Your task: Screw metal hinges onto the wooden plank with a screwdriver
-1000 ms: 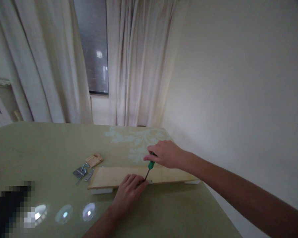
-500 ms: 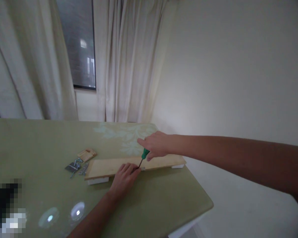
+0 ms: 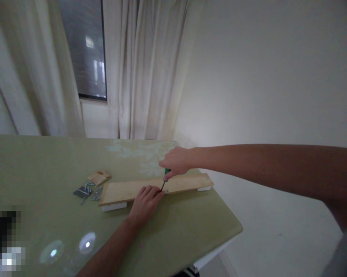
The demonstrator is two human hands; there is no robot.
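A long pale wooden board point(image 3: 124, 191) lies on white blocks near the right end of the green table point(image 3: 46, 169). My right hand point(image 3: 176, 162) is closed round a green-handled screwdriver point(image 3: 165, 177), whose dark shaft slants down to the board's near edge. My left hand point(image 3: 146, 202) rests on the board's near edge beside the tip, fingers curled and pressed against the wood.
Left of the board lie several metal brackets and screws point(image 3: 86, 191) and a small wooden piece point(image 3: 99, 177). The table's right corner point(image 3: 237, 230) drops off to the floor. Curtains point(image 3: 150, 69) and a window point(image 3: 83, 50) stand behind. A blurred dark patch point(image 3: 4, 242) sits bottom left.
The view has swung, so the table sits further left and lower. My right hand has turned on the screwdriver and closed tighter. My left hand stays at the board's edge.
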